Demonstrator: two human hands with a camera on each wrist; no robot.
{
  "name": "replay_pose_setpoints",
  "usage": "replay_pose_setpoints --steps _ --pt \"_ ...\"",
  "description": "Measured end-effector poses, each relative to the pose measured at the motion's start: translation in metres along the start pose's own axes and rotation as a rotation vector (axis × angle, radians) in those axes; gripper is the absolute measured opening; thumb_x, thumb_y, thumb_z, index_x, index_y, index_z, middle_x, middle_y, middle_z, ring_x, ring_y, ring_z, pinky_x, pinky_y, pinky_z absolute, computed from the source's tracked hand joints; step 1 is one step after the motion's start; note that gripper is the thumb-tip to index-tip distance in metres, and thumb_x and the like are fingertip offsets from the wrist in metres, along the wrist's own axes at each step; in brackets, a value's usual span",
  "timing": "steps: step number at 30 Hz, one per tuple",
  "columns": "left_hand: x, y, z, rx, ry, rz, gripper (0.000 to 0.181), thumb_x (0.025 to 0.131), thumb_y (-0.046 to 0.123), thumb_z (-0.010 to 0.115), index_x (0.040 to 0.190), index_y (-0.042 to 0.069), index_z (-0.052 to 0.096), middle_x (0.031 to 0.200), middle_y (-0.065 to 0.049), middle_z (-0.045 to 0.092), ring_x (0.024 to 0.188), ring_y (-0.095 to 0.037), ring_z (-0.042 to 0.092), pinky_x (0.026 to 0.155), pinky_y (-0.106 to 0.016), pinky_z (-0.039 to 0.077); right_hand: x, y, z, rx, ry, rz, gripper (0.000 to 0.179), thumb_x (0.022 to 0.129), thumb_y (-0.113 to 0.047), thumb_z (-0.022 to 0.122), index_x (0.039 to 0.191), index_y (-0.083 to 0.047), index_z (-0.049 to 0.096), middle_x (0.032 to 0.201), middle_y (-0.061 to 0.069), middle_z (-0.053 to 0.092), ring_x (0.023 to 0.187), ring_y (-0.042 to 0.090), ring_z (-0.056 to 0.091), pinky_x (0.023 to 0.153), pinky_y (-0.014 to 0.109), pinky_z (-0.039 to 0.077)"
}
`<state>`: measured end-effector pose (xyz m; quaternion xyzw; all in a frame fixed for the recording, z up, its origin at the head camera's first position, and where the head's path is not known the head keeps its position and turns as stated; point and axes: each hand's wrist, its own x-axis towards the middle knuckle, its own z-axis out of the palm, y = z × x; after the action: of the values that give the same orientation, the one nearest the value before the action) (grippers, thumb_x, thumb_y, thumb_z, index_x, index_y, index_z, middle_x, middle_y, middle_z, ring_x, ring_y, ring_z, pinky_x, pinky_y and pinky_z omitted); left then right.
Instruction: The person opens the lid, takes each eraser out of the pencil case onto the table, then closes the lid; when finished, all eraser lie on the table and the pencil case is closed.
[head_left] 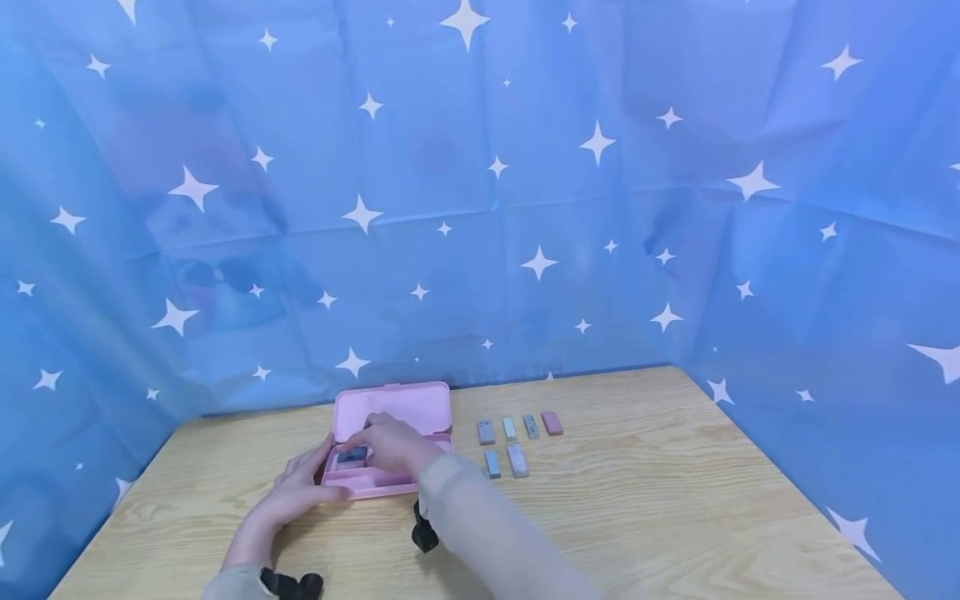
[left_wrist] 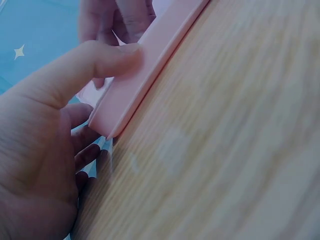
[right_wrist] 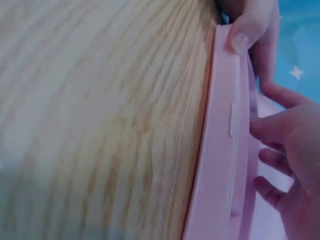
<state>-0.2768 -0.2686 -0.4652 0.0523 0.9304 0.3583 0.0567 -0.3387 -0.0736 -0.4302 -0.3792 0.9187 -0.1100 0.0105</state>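
A pink pencil case (head_left: 390,487) lies with its lid raised toward the backdrop. My left hand (head_left: 296,492) grips its left end, the thumb (left_wrist: 117,59) on the front wall and the other fingers round the end. My right hand (head_left: 393,443) reaches over the case from the right, fingers pointing down into the left part of the tray. Beside those fingertips, a dark rectangular block (head_left: 351,455) sits in the left compartment. In the right wrist view, the right hand (right_wrist: 295,145) has loosely bent, spread fingers close to the case, with nothing visible between them.
To the right of the case, small rectangular blocks stand in two rows on the wooden table (head_left: 675,500), among them a pink block (head_left: 552,423), a blue block (head_left: 492,464) and a pale lilac block (head_left: 517,460). A blue starry curtain (head_left: 480,208) hangs behind the table.
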Motion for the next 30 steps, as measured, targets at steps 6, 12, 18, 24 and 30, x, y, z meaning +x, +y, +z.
replay_pose_setpoints --steps 6,12,18,24,30 --pt "0.003 0.000 0.001 -0.003 0.005 0.003 0.110 0.074 0.047 0.079 0.156 0.011 0.015 0.155 -0.025 0.020 0.138 -0.045 0.015 0.101 -0.074 0.017 0.000 0.001 -0.005 -0.062 -0.061 -0.016 0.049 0.089 -0.014 0.071 0.123 -0.049 0.063 0.111 -0.008 0.053 0.097 0.005 0.046 0.083 0.019 0.042" --pt "0.003 -0.001 0.001 -0.011 0.006 0.003 0.110 0.075 0.046 0.079 0.156 0.011 0.015 0.155 -0.024 0.020 0.138 -0.045 0.014 0.101 -0.074 0.017 0.004 0.000 -0.007 -0.086 -0.105 -0.020 0.053 0.091 -0.013 0.068 0.122 -0.054 0.061 0.112 -0.010 0.052 0.099 0.004 0.045 0.084 0.021 0.042" --pt "0.002 0.001 0.000 -0.024 0.003 0.004 0.110 0.075 0.045 0.079 0.156 0.011 0.014 0.155 -0.025 0.019 0.138 -0.045 0.013 0.101 -0.074 0.014 0.007 -0.005 -0.008 -0.145 -0.173 -0.020 0.068 0.094 -0.001 0.058 0.126 -0.060 0.054 0.124 -0.009 0.052 0.111 0.007 0.046 0.091 0.022 0.042" --pt "0.001 0.002 0.000 -0.033 0.009 0.000 0.109 0.075 0.044 0.079 0.156 0.010 0.014 0.155 -0.025 0.020 0.138 -0.044 0.013 0.102 -0.074 0.013 0.009 -0.010 -0.011 -0.213 -0.210 -0.024 0.062 0.098 -0.007 0.054 0.127 -0.062 0.051 0.136 -0.009 0.048 0.128 0.009 0.040 0.106 0.027 0.035" --pt "0.001 0.001 0.001 -0.043 0.007 -0.013 0.110 0.075 0.043 0.080 0.156 0.011 0.014 0.156 -0.024 0.020 0.138 -0.044 0.013 0.101 -0.074 0.012 0.011 -0.012 -0.012 -0.225 -0.235 -0.018 0.054 0.099 -0.015 0.053 0.129 -0.061 0.049 0.142 -0.010 0.045 0.133 0.007 0.037 0.111 0.031 0.029"
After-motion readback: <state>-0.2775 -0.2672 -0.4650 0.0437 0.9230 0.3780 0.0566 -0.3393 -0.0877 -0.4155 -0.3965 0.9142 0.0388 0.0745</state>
